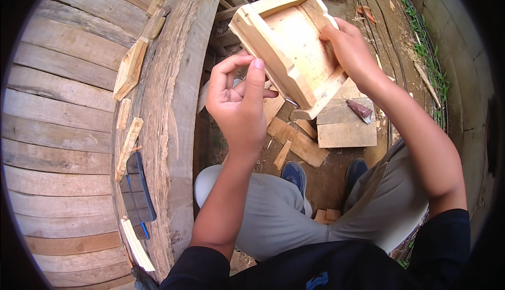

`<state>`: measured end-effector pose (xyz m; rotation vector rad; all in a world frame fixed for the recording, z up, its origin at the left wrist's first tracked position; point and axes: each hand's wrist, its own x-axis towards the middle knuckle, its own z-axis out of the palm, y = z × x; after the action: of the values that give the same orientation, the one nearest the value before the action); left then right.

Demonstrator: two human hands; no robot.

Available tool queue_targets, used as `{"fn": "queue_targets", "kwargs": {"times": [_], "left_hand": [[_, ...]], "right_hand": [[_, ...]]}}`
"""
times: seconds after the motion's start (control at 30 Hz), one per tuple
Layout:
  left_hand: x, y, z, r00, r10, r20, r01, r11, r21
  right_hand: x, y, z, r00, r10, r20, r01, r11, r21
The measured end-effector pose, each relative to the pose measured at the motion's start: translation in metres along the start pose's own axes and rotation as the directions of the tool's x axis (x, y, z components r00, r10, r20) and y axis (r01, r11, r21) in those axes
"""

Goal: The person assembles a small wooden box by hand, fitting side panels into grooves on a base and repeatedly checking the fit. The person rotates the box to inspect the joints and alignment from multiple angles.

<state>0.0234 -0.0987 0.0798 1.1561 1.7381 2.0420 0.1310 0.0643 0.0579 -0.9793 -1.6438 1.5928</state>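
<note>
My right hand (351,52) grips the far side of a small open box of pale wood (286,42), holding it tilted in the air above my knees. My left hand (239,103) hovers just below and left of the box, thumb raised next to its lower edge. Its fingers are curled in toward the palm. Whether something small is pinched in them is not visible. A bit of grey metal (290,102) shows under the box's lower corner.
A rough plank workbench (63,111) with a thick beam edge (176,111) fills the left, carrying wood offcuts (130,68) and a dark blue-and-black tool (138,191). Boards (344,129) and scraps lie on the dirt by my blue shoes (294,175). A concrete wall (463,69) with grass runs along the right.
</note>
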Motion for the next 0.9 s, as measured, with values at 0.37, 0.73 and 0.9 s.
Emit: {"fn": "queue_targets", "kwargs": {"times": [0.37, 0.73, 0.9], "left_hand": [[0.002, -0.003, -0.001, 0.987, -0.104, -0.123, 0.095, 0.993, -0.072], [0.005, -0.001, -0.006, 0.98, -0.026, -0.197, 0.029, 1.0, 0.011], [0.01, -0.001, -0.012, 0.988, -0.039, -0.149, 0.049, 0.997, 0.065]], "right_hand": [[-0.009, -0.003, 0.002, 0.959, -0.25, -0.133, 0.26, 0.964, 0.056], [-0.026, -0.001, 0.015, 0.873, -0.445, -0.199, 0.455, 0.891, 0.002], [-0.029, -0.003, 0.014, 0.881, -0.443, -0.167, 0.443, 0.896, -0.038]]}}
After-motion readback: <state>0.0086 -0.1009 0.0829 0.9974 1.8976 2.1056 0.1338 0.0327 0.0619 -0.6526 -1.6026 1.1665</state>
